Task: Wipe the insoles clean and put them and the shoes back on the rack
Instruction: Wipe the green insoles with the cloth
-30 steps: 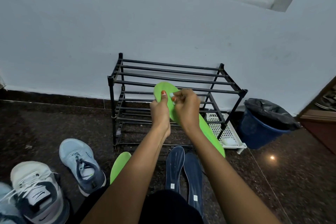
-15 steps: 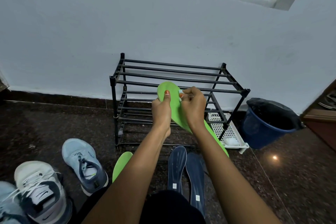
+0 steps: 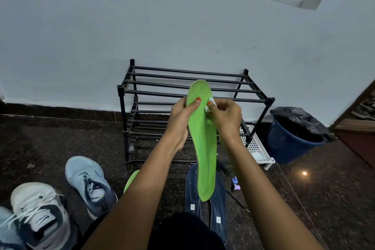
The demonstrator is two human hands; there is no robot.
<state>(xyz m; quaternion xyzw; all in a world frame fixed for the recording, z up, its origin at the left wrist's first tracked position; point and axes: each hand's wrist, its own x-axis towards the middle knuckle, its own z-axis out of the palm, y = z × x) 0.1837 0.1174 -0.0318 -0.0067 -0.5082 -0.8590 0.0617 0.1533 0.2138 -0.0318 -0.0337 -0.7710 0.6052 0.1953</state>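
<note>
Since the earlier frame the green insole [image 3: 203,148] has swung from a slant toward the right to hang nearly straight between the forearms, heel end low and toe end up in front of the rack [image 3: 182,76].

Risk 1: the insole is gripped only near its toe end. The long lower part hangs unsupported and would likely flex away under wiping pressure, leaving that part poorly cleaned.

Risk 2: if the grip slackens, the insole would probably fall onto the dark blue insoles [image 3: 191,189] or the floor and pick up dirt again.

Risk 3: the white wipe [image 3: 208,107] is small and shows only at the fingertips; a firm stroke could pull it loose.

Left hand [image 3: 182,119]: fingers curled behind the insole, thumb pressed across its face, wrist raised.

Right hand [image 3: 225,115]: closed, pinching the wipe against the insole's right edge just beside the left thumb.

Outstanding: a second green insole [image 3: 130,180] lies on the floor, partly hidden by the left forearm. The light blue shoe [image 3: 89,180] and white shoe [image 3: 38,215] stand on the floor, off the rack.
</note>
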